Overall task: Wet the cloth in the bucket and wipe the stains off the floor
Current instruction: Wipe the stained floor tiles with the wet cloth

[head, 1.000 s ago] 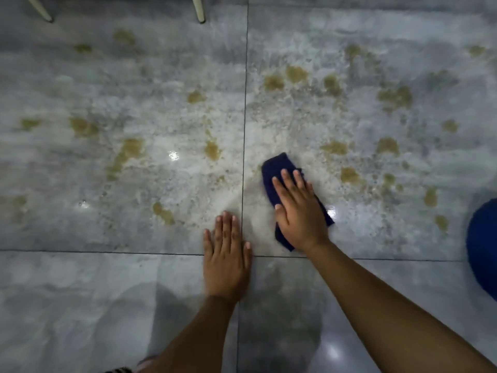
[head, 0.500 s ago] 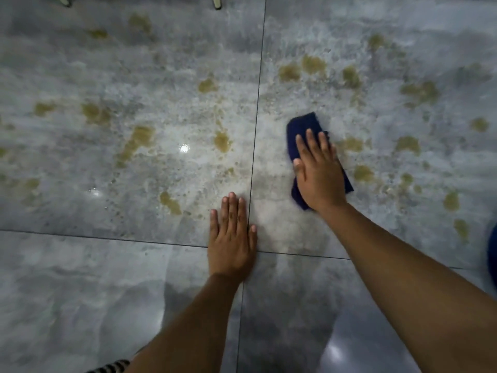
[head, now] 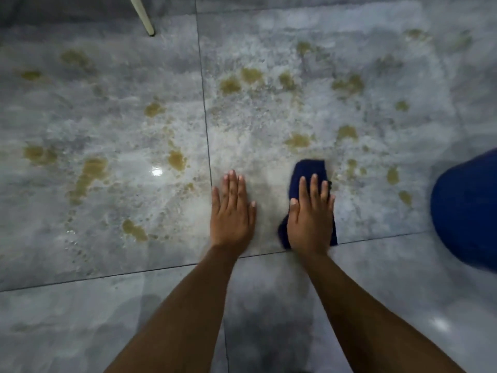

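A dark blue cloth (head: 306,172) lies folded on the wet grey tiled floor (head: 107,305). My right hand (head: 310,216) presses flat on top of it, fingers spread, covering most of it. My left hand (head: 232,212) rests palm down on the bare tile just left of the cloth, holding nothing. Several yellow-brown stains (head: 176,160) are scattered over the foamy wet tiles ahead and to both sides. A blue bucket (head: 468,211) shows partly at the right edge, to the right of the cloth.
A pale furniture leg (head: 144,17) stands on the floor at the top left. Dark grout lines cross the tiles; one runs just behind my hands. The near tiles look smooth and glossy.
My right hand has pulled the cloth back toward me from the stains farther out. My left hand stays planted on the tile. The view has swung, bringing more of the bucket in.
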Tool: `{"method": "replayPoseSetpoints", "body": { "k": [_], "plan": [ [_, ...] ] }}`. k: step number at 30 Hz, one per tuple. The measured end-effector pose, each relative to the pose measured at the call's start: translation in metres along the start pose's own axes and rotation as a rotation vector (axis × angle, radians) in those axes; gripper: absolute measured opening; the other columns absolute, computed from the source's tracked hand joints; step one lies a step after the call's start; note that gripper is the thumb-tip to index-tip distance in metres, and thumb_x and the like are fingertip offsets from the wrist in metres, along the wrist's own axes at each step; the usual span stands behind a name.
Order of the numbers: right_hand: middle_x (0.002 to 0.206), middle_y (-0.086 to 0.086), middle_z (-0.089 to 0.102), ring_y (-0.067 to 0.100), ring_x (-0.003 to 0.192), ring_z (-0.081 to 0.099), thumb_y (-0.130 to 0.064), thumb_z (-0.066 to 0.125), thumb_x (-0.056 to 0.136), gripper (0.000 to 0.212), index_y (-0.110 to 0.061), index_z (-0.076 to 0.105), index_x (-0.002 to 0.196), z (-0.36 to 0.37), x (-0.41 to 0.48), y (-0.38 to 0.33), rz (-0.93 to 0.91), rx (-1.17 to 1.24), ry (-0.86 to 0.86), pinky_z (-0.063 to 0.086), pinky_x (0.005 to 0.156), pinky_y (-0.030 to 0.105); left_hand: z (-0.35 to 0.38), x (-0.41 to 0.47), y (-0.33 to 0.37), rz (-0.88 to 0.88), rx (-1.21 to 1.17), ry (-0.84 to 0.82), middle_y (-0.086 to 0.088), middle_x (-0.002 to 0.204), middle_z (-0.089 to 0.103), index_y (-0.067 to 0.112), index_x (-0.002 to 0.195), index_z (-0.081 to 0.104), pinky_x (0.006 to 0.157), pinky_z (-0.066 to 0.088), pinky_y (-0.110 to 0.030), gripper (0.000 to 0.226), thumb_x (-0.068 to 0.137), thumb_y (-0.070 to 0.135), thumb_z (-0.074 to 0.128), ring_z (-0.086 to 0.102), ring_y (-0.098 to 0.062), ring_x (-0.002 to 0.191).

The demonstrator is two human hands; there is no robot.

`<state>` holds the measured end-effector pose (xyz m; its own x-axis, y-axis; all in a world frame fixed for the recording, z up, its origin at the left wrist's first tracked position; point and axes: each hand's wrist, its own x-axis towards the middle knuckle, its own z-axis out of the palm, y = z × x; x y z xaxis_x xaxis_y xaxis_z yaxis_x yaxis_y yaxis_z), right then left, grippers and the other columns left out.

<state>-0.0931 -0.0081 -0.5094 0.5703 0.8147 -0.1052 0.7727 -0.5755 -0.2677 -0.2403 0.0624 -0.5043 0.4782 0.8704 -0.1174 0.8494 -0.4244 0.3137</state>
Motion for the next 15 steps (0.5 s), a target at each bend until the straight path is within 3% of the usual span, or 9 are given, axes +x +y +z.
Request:
{"method": "replayPoseSetpoints", "body": {
  "k": [3,8,13,15],
  "plan": [
    [0.158,0.01,0.021,0.032,0.145,0.016,-0.033,0.022,0.099,0.055,-0.012,0.028,0.149,-0.002,-0.042,0.015,0.076,-0.047,-0.01,0.01,0.117,0.047,0.003,0.036,0.021,0.052,0.015,-0.009,-0.015,0.158,0.002,0.004,0.15,0.005,0.119,-0.006,-0.042,0.062,0.099,0.039,0.012,-0.003,-0.024,0.146],
    [0.158,0.008,0.023,0.03,0.146,0.017,-0.034,0.023,0.099,0.055,-0.016,0.027,0.15,-0.008,0.002,0.037,-0.077,-0.108,-0.012,0.011,0.117,0.045,0.008,0.085,0.035,0.008,0.046,-0.043,-0.011,0.16,-0.01,0.007,0.15,-0.007,0.116,-0.016,-0.039,0.061,0.102,0.039,0.012,-0.017,-0.02,0.145],
    [0.159,0.01,0.02,0.03,0.146,0.012,-0.034,0.021,0.098,0.057,-0.013,0.023,0.151,-0.016,-0.006,0.063,0.376,-0.013,0.111,0.007,0.118,0.047,0.015,0.092,0.031,-0.021,0.09,-0.034,-0.009,0.161,-0.007,0.009,0.152,0.0,0.118,-0.013,-0.042,0.062,0.1,0.04,0.014,-0.013,-0.019,0.147],
    [0.158,0.012,0.021,0.032,0.146,0.014,-0.034,0.02,0.098,0.058,-0.011,0.024,0.151,-0.012,-0.028,0.044,0.413,-0.036,0.097,0.007,0.119,0.048,0.014,0.091,0.031,-0.024,0.083,-0.035,-0.008,0.161,-0.006,0.01,0.152,0.0,0.118,-0.012,-0.041,0.062,0.1,0.041,0.014,-0.012,-0.018,0.147]
  ]
}}
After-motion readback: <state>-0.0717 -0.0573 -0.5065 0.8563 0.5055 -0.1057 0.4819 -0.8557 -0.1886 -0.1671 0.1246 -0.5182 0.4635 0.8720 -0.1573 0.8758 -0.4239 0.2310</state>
